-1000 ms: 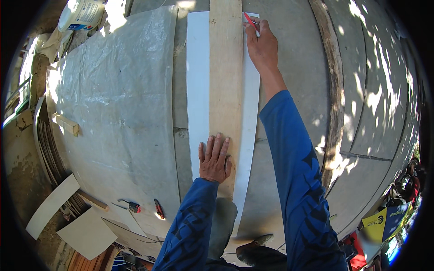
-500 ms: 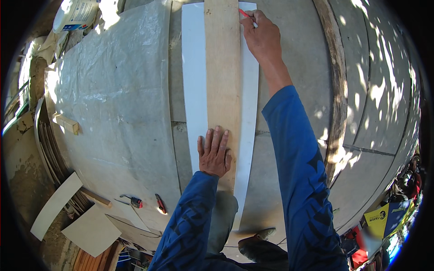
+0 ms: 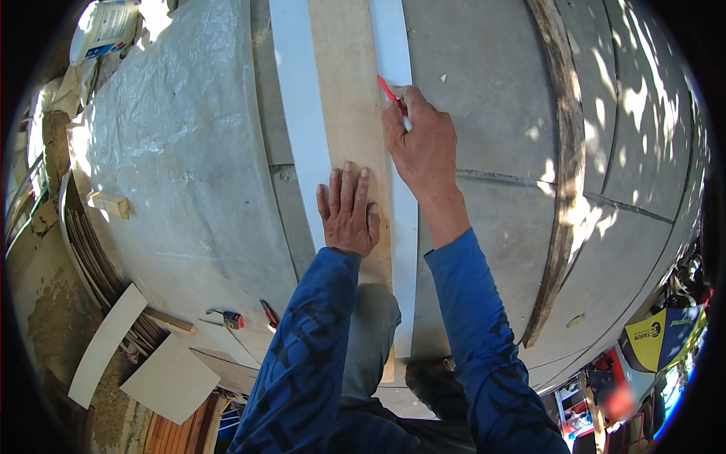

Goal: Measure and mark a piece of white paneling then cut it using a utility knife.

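Observation:
A long pale wooden board (image 3: 344,98) lies lengthwise on a longer-edged white sheet (image 3: 299,121), which shows along both sides of it. My left hand (image 3: 349,216) presses flat on the board, fingers stretched out. One of my knees (image 3: 370,325) is over the board's near part. My right hand (image 3: 422,140) is closed around a slim, pen-like red tool (image 3: 387,91) with a whitish end. That tool points at the board's right edge, over the white strip; whether its tip touches the sheet I cannot tell.
A weathered timber (image 3: 563,151) lies along the right on the grey floor. Clear plastic sheeting (image 3: 189,136) spreads at the left. Nearby are a wood block (image 3: 110,203), pliers-like tool (image 3: 227,319), red cutter (image 3: 269,313), offcuts (image 3: 172,378) and a white bucket (image 3: 104,30).
My right hand has drawn the red tool toward me along the board's right edge. My left hand stays flat on the board. The whole view has shifted somewhat.

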Demonstrator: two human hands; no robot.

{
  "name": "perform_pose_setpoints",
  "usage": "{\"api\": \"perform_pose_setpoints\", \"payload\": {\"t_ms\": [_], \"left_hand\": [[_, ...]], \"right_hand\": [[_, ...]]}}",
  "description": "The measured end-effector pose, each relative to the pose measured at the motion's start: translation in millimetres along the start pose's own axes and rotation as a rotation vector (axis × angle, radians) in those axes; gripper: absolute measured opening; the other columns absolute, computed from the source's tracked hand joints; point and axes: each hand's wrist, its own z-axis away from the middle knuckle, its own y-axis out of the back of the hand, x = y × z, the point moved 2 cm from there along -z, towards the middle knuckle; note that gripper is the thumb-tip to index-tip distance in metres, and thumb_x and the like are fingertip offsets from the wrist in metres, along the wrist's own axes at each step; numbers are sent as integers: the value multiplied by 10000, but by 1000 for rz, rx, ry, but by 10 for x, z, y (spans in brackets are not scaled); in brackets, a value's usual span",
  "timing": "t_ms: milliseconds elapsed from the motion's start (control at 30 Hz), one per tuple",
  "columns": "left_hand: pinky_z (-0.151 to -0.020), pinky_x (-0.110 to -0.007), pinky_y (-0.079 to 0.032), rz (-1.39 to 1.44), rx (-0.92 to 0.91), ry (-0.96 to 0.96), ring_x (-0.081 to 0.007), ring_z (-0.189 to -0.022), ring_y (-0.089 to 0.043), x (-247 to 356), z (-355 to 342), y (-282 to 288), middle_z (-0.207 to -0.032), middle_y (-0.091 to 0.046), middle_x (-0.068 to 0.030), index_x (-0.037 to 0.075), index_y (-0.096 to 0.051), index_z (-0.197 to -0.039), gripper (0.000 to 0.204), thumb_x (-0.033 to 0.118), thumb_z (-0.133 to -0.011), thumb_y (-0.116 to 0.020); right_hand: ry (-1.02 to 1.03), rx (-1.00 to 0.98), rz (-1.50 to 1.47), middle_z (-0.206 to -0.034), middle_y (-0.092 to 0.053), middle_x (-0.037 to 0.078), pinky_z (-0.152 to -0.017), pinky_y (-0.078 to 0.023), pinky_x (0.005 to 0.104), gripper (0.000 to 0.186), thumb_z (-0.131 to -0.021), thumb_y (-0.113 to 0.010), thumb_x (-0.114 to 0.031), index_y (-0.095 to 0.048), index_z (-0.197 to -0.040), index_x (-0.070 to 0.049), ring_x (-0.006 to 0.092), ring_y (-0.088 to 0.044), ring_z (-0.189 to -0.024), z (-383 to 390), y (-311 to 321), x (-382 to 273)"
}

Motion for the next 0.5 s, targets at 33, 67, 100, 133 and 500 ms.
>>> {"api": "perform_pose_setpoints", "payload": {"t_ms": [33, 67, 100, 133, 500], "left_hand": [[-1191, -545, -72, -1, 13, -3, -398, -1468, -215, 12, -10, -13, -1576, -288, -182, 99, -352, -1514, 619, 264, -922, -422], [-1191, -545, -68, -7, 22, -6, -398, -1469, -214, 11, -9, -23, -1577, -285, -182, 98, -350, -1515, 618, 264, -924, -419], [-1197, -533, -30, 17, 30, -5, -364, -1486, -188, 6, -8, -34, -1593, -263, -164, 122, -328, -1531, 641, 261, -917, -445], [-1197, -533, -30, 25, 18, -15, -364, -1486, -188, 30, -14, -78, -1593, -263, -164, 122, -328, -1531, 641, 261, -917, -445], [-1195, -525, -32, -37, 27, -8, -361, -1497, -142, 18, -12, -102, -1606, -223, -159, 102, -304, -1532, 614, 294, -954, -386]], "right_hand": [[-10, 5, 3, -729, -663, 155, -736, -482, 421, 234, -883, -605, -181, -662, -1057, -35, 325, -641, -688, 151, 20, 39], [8, 8, 4, -736, -657, 145, -754, -469, 413, 232, -885, -606, -176, -658, -1065, -39, 314, -631, -694, 325, 21, 82], [26, 12, 5, -742, -650, 136, -771, -455, 405, 230, -886, -606, -171, -655, -1072, -44, 302, -620, -699, 500, 26, 122], [10, 17, 12, -742, -650, 136, -771, -455, 405, 230, -886, -606, -171, -655, -1072, -44, 302, -620, -699, 679, 55, 185], [-149, -96, -146, -879, -684, 101, -734, -452, 382, 248, -867, -629, -99, -655, -1107, -42, 262, -601, -723, 2462, 250, 478]]}}
